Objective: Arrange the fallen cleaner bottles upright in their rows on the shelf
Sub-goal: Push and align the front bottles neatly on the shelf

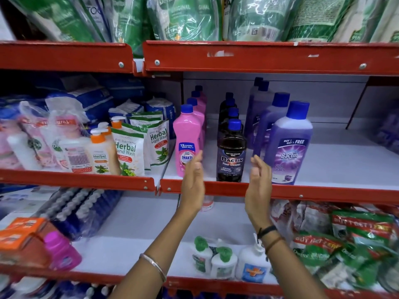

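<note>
Three rows of blue-capped cleaner bottles stand upright on the middle shelf [336, 160]. The front pink bottle [186, 134] leads the left row, the front black Bactin bottle [231, 154] the middle row, and the front purple Bactin bottle [288, 145] the right row. My left hand [193, 184] is raised with flat fingers just in front of the pink bottle's lower label. My right hand [258, 186] is raised between the black and purple bottles, in front of the shelf lip. Both hands are empty and flank the black bottle without touching it.
Hand wash pump bottles and herbal refill pouches [127, 152] fill the shelf to the left. Green pouches [190, 18] hang over the top shelf. Below are white pump bottles [224, 262], a magenta bottle [61, 251], brushes and green packets [362, 240]. Bare white shelf lies right of the purple row.
</note>
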